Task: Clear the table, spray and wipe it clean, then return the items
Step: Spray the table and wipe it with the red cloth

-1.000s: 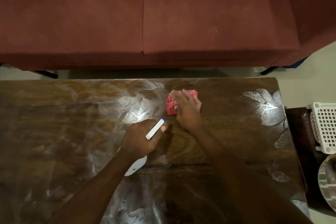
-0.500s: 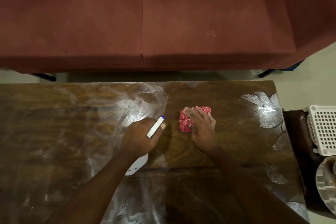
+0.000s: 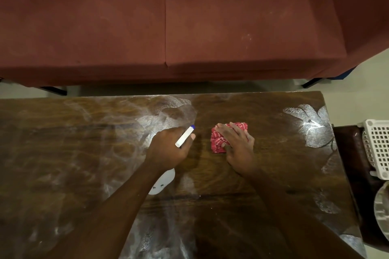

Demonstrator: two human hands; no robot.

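flat, right hand (image 3: 236, 147) presses cloth (image 3: 223, 139) (bunched).

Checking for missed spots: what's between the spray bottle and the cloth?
Head view: only bare table lies between the spray bottle in the left hand and the cloth under the right hand.
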